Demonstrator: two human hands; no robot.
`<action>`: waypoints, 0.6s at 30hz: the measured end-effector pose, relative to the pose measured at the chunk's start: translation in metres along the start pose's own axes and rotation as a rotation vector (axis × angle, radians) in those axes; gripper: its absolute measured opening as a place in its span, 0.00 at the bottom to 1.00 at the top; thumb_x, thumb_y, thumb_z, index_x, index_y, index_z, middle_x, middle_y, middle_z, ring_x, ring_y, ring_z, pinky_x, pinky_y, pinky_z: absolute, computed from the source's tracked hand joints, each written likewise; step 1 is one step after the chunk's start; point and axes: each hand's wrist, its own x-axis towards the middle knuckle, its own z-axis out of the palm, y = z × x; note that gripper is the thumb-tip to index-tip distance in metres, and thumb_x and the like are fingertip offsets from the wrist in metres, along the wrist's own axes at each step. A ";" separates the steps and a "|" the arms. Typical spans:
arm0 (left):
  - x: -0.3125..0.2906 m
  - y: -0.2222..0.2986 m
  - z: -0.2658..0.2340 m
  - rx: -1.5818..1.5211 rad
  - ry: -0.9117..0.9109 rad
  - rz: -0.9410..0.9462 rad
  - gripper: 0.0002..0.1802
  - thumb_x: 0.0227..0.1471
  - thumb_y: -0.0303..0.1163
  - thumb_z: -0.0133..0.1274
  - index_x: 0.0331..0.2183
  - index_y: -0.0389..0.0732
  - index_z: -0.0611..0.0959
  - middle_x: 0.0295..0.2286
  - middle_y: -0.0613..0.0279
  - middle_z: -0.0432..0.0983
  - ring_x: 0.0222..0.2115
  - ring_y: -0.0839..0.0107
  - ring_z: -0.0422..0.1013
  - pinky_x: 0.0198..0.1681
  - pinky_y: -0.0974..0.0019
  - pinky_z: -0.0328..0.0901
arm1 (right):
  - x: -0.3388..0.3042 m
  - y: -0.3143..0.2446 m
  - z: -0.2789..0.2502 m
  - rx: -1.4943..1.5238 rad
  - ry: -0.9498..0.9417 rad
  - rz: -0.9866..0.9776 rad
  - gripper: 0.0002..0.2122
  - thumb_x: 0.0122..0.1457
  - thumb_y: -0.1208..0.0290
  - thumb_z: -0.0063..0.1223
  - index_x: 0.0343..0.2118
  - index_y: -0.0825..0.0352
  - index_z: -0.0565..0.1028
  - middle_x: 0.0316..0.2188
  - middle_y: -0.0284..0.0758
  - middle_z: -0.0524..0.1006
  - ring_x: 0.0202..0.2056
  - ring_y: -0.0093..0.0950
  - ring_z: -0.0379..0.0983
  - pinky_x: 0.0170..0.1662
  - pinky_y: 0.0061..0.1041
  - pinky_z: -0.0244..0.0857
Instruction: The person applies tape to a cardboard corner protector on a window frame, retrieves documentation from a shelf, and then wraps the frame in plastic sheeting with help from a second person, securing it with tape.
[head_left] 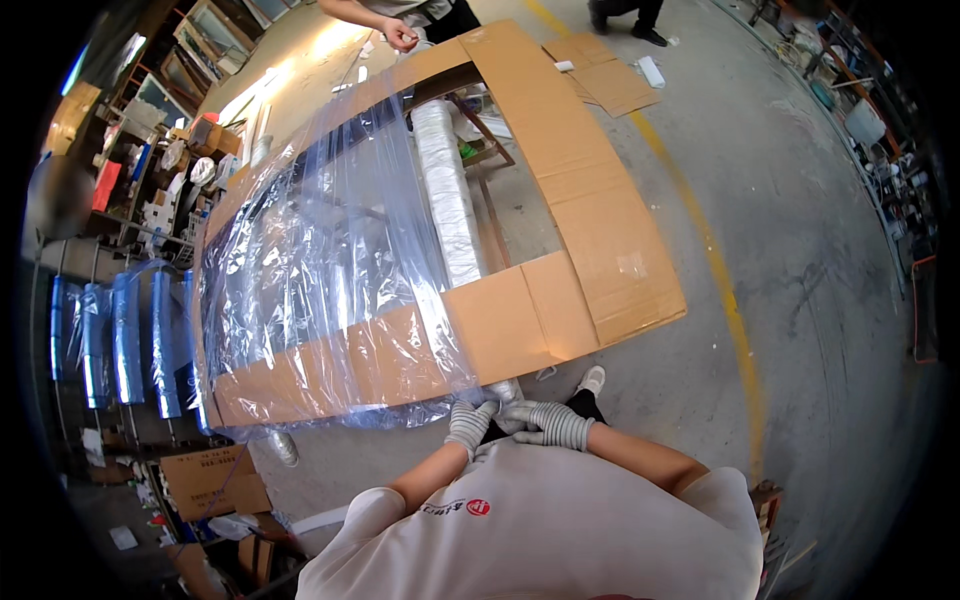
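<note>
Left grip (468, 428) and right grip (548, 424) side by side, gloved; fingers bent on the left, longer and loosely spread on the right; cannot tell from this angle whether pinching anything. Ahead of the grip: cardboard frame (612, 215), above a silver-wrapped bar (447, 200), apparently with its near end just beyond the gloves. Ahead and to the left: clear plastic film (330, 250), draped over the frame's left part, wrinkled, loose along the near edge. Likeliest trouble, by judgement: slippage or bunching of the film, from slack and no visible fastening near the grip. Also possible: a tear against a cardboard edge, from a hard pull; buckling at the creases ahead and right of the grip, from pressing on the near strip. Worth watching: a co-worker's hand (402, 36), far beyond the grip, near the opposite edge; with an unmatched tug there, a skewed frame. Right of the grip, a shoe (593, 379); with a careless step, a knocked bar.
</note>
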 end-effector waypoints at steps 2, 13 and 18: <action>0.004 -0.021 0.000 0.304 0.104 0.299 0.06 0.40 0.29 0.52 0.26 0.39 0.77 0.22 0.60 0.73 0.24 0.71 0.67 0.29 0.67 0.63 | -0.015 0.034 -0.002 -0.129 -0.292 0.203 0.18 0.52 0.58 0.48 0.40 0.67 0.70 0.33 0.38 0.73 0.31 0.34 0.70 0.36 0.29 0.65; 0.008 -0.042 0.046 0.173 0.267 0.307 0.11 0.39 0.33 0.53 0.26 0.36 0.75 0.21 0.53 0.72 0.20 0.62 0.66 0.29 0.64 0.63 | -0.149 0.122 -0.168 0.945 0.782 1.070 0.19 0.55 0.54 0.42 0.39 0.65 0.70 0.34 0.36 0.74 0.30 0.30 0.70 0.39 0.33 0.66; -0.019 0.007 0.060 0.114 0.401 0.285 0.12 0.41 0.29 0.53 0.31 0.33 0.74 0.23 0.56 0.73 0.22 0.69 0.66 0.30 0.67 0.63 | -0.114 0.116 -0.259 1.181 0.733 0.837 0.21 0.51 0.51 0.44 0.40 0.64 0.69 0.36 0.38 0.74 0.37 0.33 0.72 0.40 0.34 0.68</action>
